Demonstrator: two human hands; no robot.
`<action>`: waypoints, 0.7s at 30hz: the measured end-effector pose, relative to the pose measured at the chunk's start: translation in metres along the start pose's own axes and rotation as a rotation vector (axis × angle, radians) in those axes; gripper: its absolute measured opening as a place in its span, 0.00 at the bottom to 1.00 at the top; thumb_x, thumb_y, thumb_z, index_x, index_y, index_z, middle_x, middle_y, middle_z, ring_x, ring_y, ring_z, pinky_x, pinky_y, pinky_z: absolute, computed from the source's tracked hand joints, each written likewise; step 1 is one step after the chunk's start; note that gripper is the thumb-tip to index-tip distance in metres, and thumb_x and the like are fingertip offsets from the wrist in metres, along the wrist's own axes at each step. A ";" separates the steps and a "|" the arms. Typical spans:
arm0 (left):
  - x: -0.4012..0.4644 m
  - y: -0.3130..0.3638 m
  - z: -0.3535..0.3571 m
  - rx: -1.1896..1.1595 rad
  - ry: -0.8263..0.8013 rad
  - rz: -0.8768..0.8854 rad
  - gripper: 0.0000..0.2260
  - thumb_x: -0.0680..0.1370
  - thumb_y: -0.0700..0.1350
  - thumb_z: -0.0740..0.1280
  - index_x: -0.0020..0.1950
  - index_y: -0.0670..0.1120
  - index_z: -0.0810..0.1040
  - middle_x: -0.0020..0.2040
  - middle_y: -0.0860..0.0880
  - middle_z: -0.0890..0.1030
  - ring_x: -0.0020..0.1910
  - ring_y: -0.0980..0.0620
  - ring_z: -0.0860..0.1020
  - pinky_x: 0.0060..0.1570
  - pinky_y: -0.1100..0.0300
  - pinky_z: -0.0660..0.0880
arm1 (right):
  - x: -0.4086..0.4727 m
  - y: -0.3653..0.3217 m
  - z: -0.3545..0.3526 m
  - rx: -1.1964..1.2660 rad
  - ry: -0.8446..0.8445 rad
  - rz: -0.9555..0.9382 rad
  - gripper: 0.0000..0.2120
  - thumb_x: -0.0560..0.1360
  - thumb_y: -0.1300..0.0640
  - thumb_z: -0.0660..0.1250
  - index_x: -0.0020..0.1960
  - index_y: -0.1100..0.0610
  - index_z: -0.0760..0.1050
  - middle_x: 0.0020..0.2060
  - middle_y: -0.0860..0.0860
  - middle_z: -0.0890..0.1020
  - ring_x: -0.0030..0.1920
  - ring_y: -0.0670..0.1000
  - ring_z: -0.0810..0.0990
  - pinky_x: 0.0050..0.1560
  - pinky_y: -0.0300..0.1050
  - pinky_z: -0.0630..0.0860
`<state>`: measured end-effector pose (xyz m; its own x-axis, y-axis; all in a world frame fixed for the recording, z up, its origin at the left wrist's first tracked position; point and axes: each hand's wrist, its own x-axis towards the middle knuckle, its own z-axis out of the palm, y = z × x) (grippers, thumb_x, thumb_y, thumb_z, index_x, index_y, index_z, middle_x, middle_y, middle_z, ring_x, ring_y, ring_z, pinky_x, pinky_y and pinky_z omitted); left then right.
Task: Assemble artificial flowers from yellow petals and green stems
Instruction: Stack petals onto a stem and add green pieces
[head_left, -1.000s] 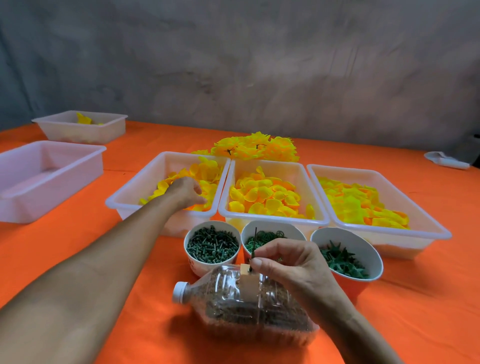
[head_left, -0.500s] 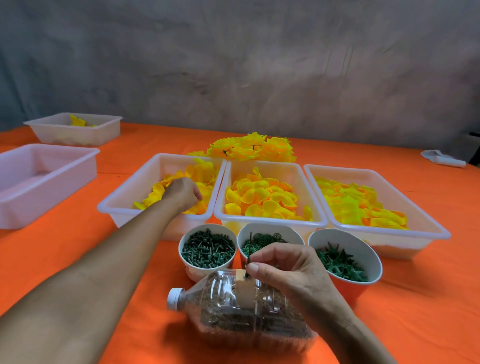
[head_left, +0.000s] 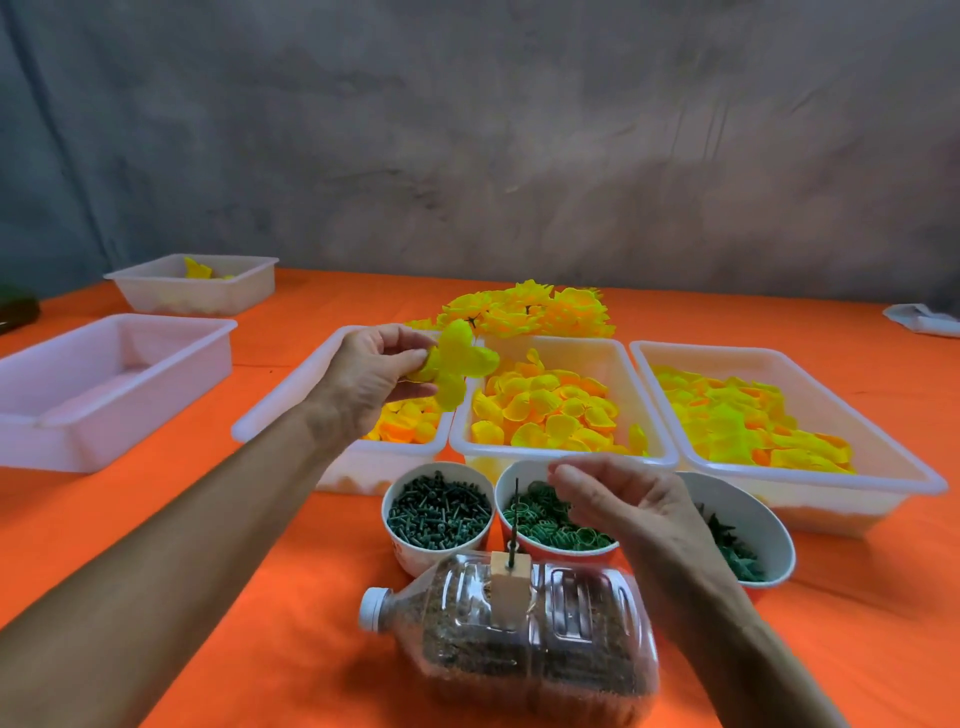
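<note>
My left hand (head_left: 366, 376) pinches a yellow petal piece (head_left: 457, 366) and holds it above the left petal tray (head_left: 291, 405). A thin green stem (head_left: 515, 522) stands upright in a small wooden block (head_left: 510, 566) on top of a plastic bottle (head_left: 519, 629) lying on its side. My right hand (head_left: 628, 512) hovers just right of the stem, fingers loosely curled, holding nothing. Two more trays hold yellow petals: the middle tray (head_left: 561, 452) and the right tray (head_left: 800, 480). A heap of finished yellow flowers (head_left: 530, 312) lies behind them.
Three cups stand before the trays: green pins (head_left: 439, 512), green rings (head_left: 550, 525), green leaf parts (head_left: 737, 545). An empty white tray (head_left: 104, 384) and a smaller tray (head_left: 197, 283) sit at the left on the orange tablecloth (head_left: 182, 519). A white object (head_left: 924, 319) lies far right.
My left hand lifted out of the left tray with a yellow petal piece. My right hand let go of the stem and drew back to the right.
</note>
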<state>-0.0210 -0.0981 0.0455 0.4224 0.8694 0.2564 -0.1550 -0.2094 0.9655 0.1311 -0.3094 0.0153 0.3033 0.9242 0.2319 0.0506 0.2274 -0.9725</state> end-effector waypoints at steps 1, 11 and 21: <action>-0.005 0.006 0.004 -0.013 -0.036 0.013 0.09 0.77 0.31 0.62 0.42 0.42 0.77 0.41 0.48 0.77 0.30 0.61 0.78 0.28 0.65 0.77 | 0.004 -0.003 -0.001 -0.015 0.033 -0.005 0.11 0.67 0.50 0.75 0.46 0.54 0.84 0.41 0.49 0.86 0.43 0.42 0.83 0.41 0.31 0.76; -0.065 0.049 0.054 -0.072 -0.222 -0.015 0.07 0.76 0.31 0.63 0.42 0.41 0.78 0.34 0.51 0.81 0.29 0.57 0.78 0.26 0.65 0.77 | 0.036 -0.041 0.016 0.088 0.036 -0.032 0.20 0.59 0.49 0.74 0.50 0.51 0.80 0.41 0.48 0.85 0.40 0.47 0.83 0.39 0.38 0.78; -0.088 0.086 0.054 0.019 -0.246 -0.065 0.15 0.59 0.49 0.73 0.43 0.46 0.78 0.32 0.52 0.81 0.28 0.55 0.78 0.23 0.66 0.72 | 0.032 -0.071 0.018 0.043 0.023 -0.057 0.04 0.68 0.62 0.72 0.43 0.56 0.81 0.34 0.49 0.83 0.33 0.46 0.80 0.33 0.35 0.75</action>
<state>-0.0233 -0.2167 0.1084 0.6357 0.7469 0.1951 -0.1050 -0.1668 0.9804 0.1201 -0.2900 0.0923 0.3232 0.9020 0.2863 0.0280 0.2933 -0.9556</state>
